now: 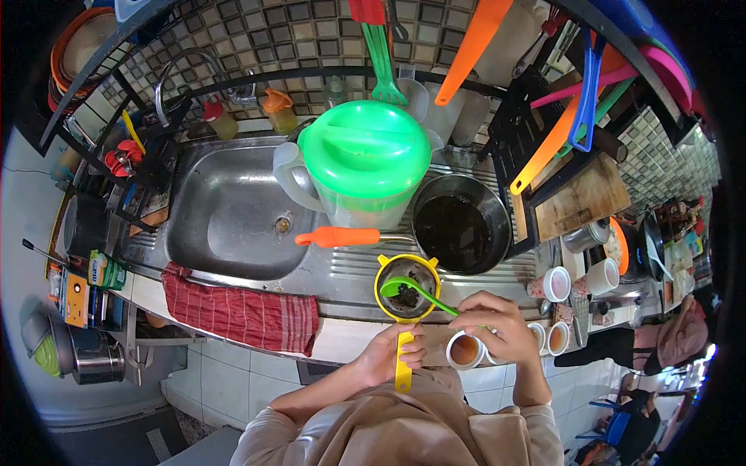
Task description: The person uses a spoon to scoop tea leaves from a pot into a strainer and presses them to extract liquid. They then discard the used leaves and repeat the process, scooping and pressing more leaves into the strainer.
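Observation:
My left hand (381, 357) is wrapped round the handle of a yellow strainer (402, 377), held level over the counter's front edge. Dark wet residue (406, 300) lies in its mesh. In my right hand (499, 326) is a green spoon (430, 297), its bowl dipped into the strainer at the left side. A cup of orange-brown liquid (465, 351) stands just below my right hand, partly covered by it. Behind the strainer, a saucepan (497, 245) with an orange handle (342, 237) holds dark liquid.
A large pitcher with a green lid (365, 147) stands behind the pan handle. The steel sink (233, 210) and a red checked cloth (241, 311) are to the left. More cups (558, 339) line the right. Utensils such as an orange spatula (475, 46) hang above. Another person (668, 334) is at far right.

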`<control>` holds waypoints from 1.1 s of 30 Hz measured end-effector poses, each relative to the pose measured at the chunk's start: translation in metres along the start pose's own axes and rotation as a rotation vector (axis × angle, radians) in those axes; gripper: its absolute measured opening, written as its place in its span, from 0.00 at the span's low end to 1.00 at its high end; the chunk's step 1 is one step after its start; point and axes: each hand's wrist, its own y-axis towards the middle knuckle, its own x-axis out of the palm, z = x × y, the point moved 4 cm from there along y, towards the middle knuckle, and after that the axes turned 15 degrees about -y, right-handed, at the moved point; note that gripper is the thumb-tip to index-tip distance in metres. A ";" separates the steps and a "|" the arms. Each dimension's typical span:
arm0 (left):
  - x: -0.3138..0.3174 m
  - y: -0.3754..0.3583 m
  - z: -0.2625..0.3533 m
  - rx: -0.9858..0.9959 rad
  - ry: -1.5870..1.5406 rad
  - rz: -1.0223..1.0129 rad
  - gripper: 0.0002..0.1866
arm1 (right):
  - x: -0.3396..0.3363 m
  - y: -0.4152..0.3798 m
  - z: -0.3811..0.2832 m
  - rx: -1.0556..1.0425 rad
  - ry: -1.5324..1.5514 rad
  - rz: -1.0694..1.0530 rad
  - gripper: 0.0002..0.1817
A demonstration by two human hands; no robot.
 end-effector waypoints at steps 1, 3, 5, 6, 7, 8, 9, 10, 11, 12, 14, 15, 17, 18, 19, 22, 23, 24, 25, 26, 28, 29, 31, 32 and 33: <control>0.000 0.000 0.000 -0.001 0.005 -0.003 0.09 | 0.001 0.000 0.000 0.001 0.000 0.000 0.07; 0.001 0.000 0.000 -0.005 0.002 -0.007 0.09 | 0.000 0.000 0.002 0.011 0.000 0.071 0.07; 0.001 0.000 0.000 -0.007 -0.002 -0.013 0.09 | -0.004 0.000 0.005 -0.008 0.017 0.151 0.07; -0.001 0.001 0.000 -0.006 0.007 -0.023 0.09 | -0.008 -0.001 0.007 -0.026 0.035 0.231 0.07; -0.001 0.001 0.000 -0.004 0.016 -0.033 0.09 | -0.008 -0.002 0.008 -0.027 0.035 0.231 0.07; -0.001 0.001 0.000 -0.004 0.015 -0.034 0.09 | -0.011 -0.006 0.014 0.084 0.114 0.328 0.07; 0.000 0.000 0.000 0.001 0.029 -0.035 0.09 | -0.014 -0.010 0.021 0.194 0.193 0.425 0.07; 0.000 0.000 0.000 0.006 0.042 -0.037 0.09 | -0.018 -0.010 0.025 0.158 0.133 0.518 0.07; 0.001 -0.001 0.000 0.008 0.041 -0.038 0.09 | -0.018 -0.010 0.028 0.156 0.133 0.516 0.07; 0.003 -0.001 -0.001 0.011 0.050 -0.044 0.10 | -0.020 -0.012 0.034 0.252 0.145 0.559 0.07; 0.007 -0.002 -0.002 0.011 0.056 -0.051 0.10 | -0.022 -0.014 0.046 0.427 0.080 0.557 0.07; 0.010 -0.002 -0.002 0.014 0.077 -0.058 0.10 | -0.022 -0.013 0.051 0.427 0.077 0.555 0.07; 0.012 -0.003 -0.002 0.022 0.097 -0.067 0.10 | -0.017 -0.010 0.062 0.444 -0.178 0.530 0.07; 0.013 -0.003 -0.003 0.011 0.103 -0.081 0.10 | -0.014 -0.010 0.070 0.440 -0.179 0.527 0.07; 0.014 -0.003 -0.004 0.000 0.109 -0.096 0.10 | -0.010 -0.010 0.077 0.413 -0.256 0.514 0.08; 0.020 -0.002 -0.006 0.012 0.141 -0.141 0.10 | -0.004 -0.010 0.084 0.456 -0.275 0.441 0.08; 0.022 -0.002 -0.007 0.014 0.138 -0.143 0.10 | -0.001 -0.010 0.088 0.528 -0.213 0.384 0.08; 0.025 -0.001 -0.008 0.016 0.140 -0.154 0.10 | 0.002 -0.011 0.091 0.527 -0.214 0.381 0.08; 0.028 -0.001 -0.008 0.017 0.142 -0.165 0.09 | 0.006 -0.012 0.096 0.534 -0.181 0.366 0.08; 0.030 0.000 -0.009 0.019 0.141 -0.166 0.09 | 0.008 -0.012 0.100 0.540 -0.147 0.350 0.08; 0.034 0.001 -0.010 0.026 0.166 -0.168 0.10 | 0.008 -0.012 0.100 0.570 -0.086 0.348 0.08; 0.035 0.001 -0.010 0.027 0.165 -0.169 0.10 | 0.009 -0.013 0.101 0.602 -0.024 0.348 0.09; 0.038 0.001 -0.011 0.024 0.190 -0.183 0.10 | 0.012 -0.014 0.107 0.593 0.064 0.403 0.09; 0.040 0.001 -0.011 0.024 0.189 -0.183 0.10 | 0.011 -0.016 0.110 0.584 0.152 0.461 0.10; 0.042 0.001 -0.011 0.020 0.195 -0.189 0.10 | 0.010 -0.016 0.111 0.584 0.152 0.460 0.10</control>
